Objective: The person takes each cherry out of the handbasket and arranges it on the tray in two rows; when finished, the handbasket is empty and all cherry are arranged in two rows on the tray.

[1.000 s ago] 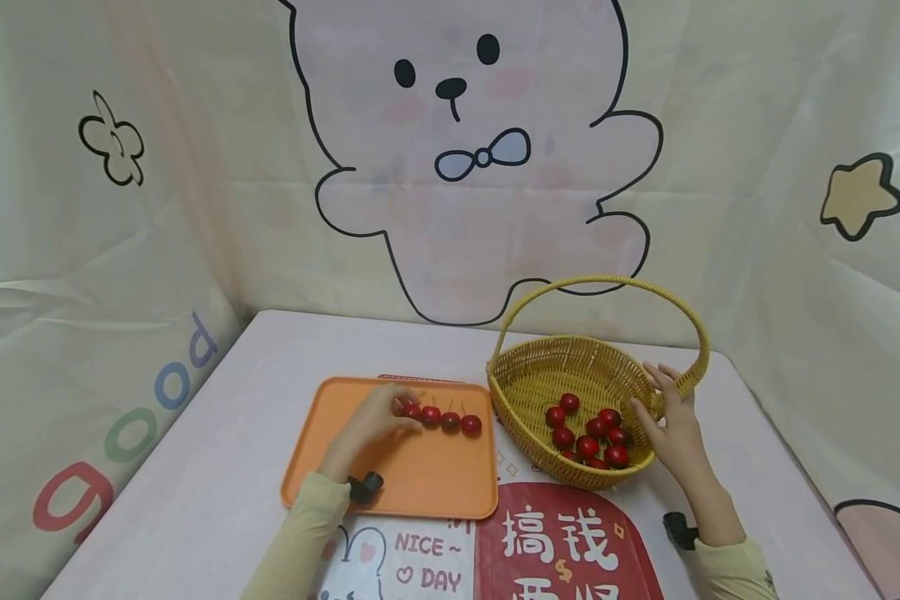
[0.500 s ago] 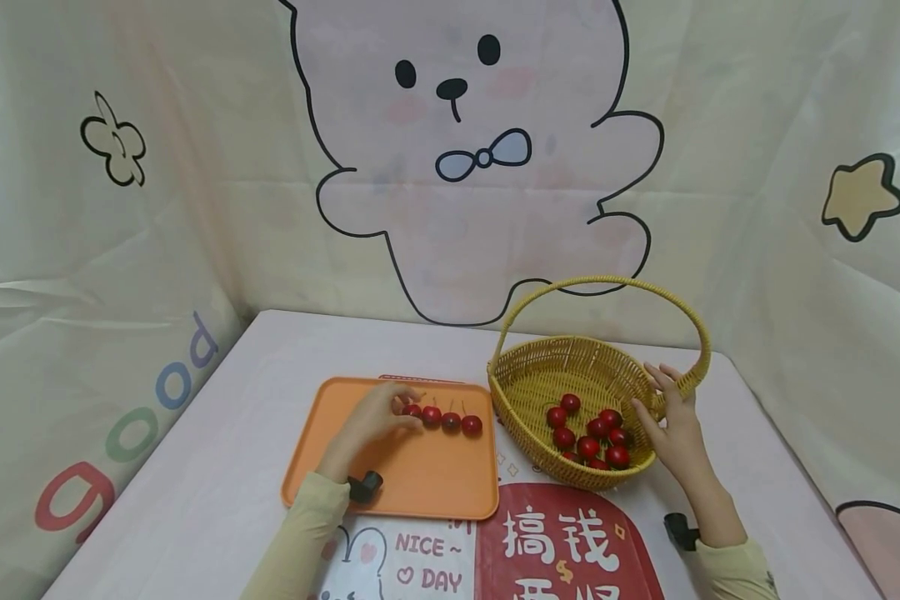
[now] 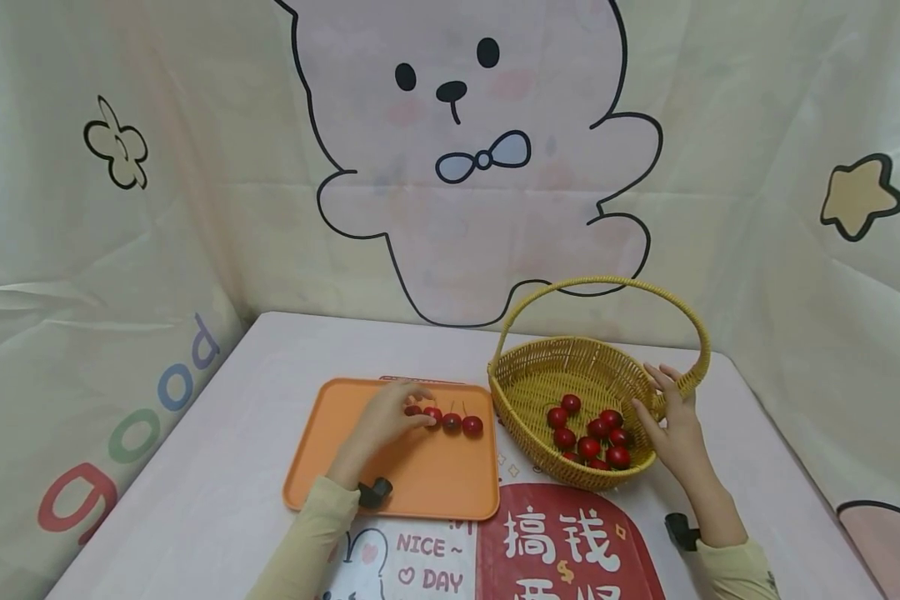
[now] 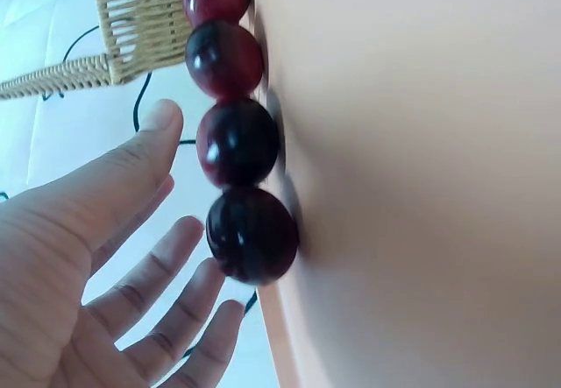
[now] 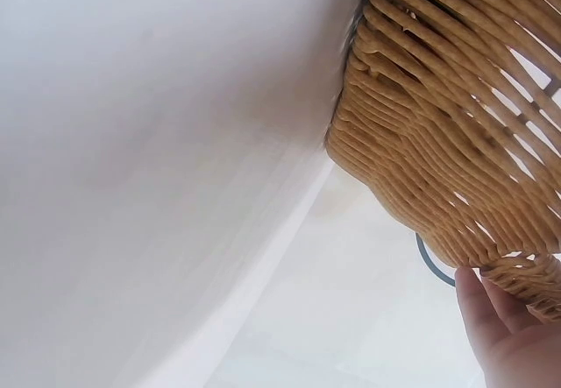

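Observation:
Four-fingered and relaxed, my left hand [image 3: 387, 417] hovers over the orange tray [image 3: 390, 483], right beside a row of several dark red cherries [image 3: 452, 423]. In the left wrist view the thumb and fingers [image 4: 197, 300] are spread apart, next to the nearest cherry [image 4: 252, 235], with nothing pinched between them. My right hand [image 3: 678, 429] rests on the right rim of the yellow woven basket [image 3: 525, 375], by the base of its handle. Its fingers look fairly straight; the right wrist view shows fingertips at the rim, partly hidden by the weave [image 5: 456, 160].
More cherries [image 3: 588, 447] lie inside the basket, whose tall handle [image 3: 607, 282] arches above it. The basket stands close to the tray's right edge. A printed red-and-white mat [image 3: 562, 533] lies underneath on the white table [image 3: 195, 500]. A patterned cloth backdrop [image 3: 270, 250] encloses the back and sides.
My left hand has shifted slightly to the right along the cherry row, now covering part of the leftmost cherries. My right hand and the basket have stayed in place.

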{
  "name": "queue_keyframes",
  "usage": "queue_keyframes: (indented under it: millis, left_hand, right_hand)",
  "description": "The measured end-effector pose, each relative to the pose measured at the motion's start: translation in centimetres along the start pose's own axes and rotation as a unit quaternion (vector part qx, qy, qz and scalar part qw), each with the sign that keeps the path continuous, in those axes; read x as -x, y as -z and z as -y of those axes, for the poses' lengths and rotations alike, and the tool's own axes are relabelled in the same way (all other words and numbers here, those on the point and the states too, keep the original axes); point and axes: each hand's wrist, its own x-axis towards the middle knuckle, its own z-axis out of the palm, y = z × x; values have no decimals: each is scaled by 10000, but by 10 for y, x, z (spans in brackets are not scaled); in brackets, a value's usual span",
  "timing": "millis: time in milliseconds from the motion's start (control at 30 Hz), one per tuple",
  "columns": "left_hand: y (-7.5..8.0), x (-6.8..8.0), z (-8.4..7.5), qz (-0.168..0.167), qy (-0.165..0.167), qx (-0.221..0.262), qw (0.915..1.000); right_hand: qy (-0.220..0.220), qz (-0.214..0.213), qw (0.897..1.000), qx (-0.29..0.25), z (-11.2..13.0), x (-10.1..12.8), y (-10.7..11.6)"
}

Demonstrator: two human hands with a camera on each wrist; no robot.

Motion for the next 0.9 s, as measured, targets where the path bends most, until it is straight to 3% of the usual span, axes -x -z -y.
queue_keyframes:
  millis: [467, 767, 900]
  left_hand:
    - [-10, -1, -33, -245, -1109, -160, 9934]
    - [-23, -4, -73, -353, -2328, -1, 9719]
    - [-35, -10, -87, -295, -2619, 1, 9646]
  right_hand:
    - [-34, 47, 10000, 6, 2, -2, 1]
    - [6, 2, 10000, 29, 4, -2, 0]
    - [-32, -44, 10000, 27, 3, 0, 0]
